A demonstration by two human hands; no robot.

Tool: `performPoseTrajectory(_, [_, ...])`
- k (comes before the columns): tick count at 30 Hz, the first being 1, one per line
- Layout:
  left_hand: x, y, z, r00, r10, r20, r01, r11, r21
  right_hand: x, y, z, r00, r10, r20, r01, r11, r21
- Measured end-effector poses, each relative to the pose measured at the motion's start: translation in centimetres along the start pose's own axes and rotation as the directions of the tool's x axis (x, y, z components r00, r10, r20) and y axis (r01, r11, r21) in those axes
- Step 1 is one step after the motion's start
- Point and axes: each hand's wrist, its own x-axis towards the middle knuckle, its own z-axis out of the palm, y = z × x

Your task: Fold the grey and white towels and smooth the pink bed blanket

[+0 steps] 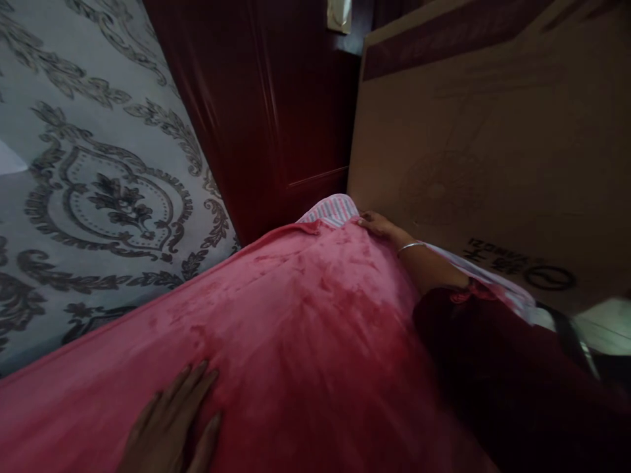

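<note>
A pinkish-red plush blanket (296, 315) covers the surface in front of me, its pile brushed into lighter and darker patches. My left hand (172, 414) lies flat on it at the lower left, fingers stretched out. At the far right corner my right hand (377, 225), with a bangle (410, 247) at the wrist, has its fingers closed on the blanket's edge. Beyond that corner, a striped pink, grey and white cloth (335, 209) shows from under the blanket. More of this cloth runs along the right side, partly behind my forearm.
Patterned wallpaper (113, 190) lines the left side. A dark red door (296, 98) with a metal handle plate (340, 14) stands beyond the far end. A large cardboard box (493, 151) rises close along the right, next to my right arm.
</note>
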Motion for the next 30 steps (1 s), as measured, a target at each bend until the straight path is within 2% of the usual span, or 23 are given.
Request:
performPoseTrajectory(3, [0.8, 0.3, 0.1, 1.000, 0.001, -0.004, -0.001, 1.000, -0.023, -3.7, 1.9, -3.6, 0.997, 0.018, 0.069, -0.015, 0.999, -0.045])
performPoseTrajectory(6, [1.9, 1.1, -0.4, 0.999, -0.019, 0.028, 0.020, 0.999, -0.038, -8.0, 4.1, -6.5, 0.988, 0.094, 0.125, -0.081, 0.991, -0.103])
performPoseTrajectory(12, [3.6, 2.7, -1.7, 0.991, -0.042, 0.130, 0.049, 0.997, -0.055, -15.6, 6.9, -9.9, 0.968, 0.216, 0.131, -0.188, 0.962, -0.198])
performPoseTrajectory(15, [3.8, 2.8, -1.7, 0.986, -0.050, 0.160, 0.058, 0.997, -0.045, -17.6, 7.2, -10.7, 0.962, 0.245, 0.123, -0.208, 0.945, -0.253])
performPoseTrajectory(23, [3.4, 2.0, -0.7, 0.994, -0.039, 0.104, 0.044, 0.998, -0.048, -20.3, 7.4, -10.2, 0.975, 0.218, -0.034, -0.212, 0.886, -0.413])
performPoseTrajectory(30, [4.0, 2.2, -1.2, 0.994, -0.040, 0.103, 0.045, 0.998, -0.043, -21.1, 7.1, -10.4, 0.959, 0.282, -0.019, -0.255, 0.832, -0.493])
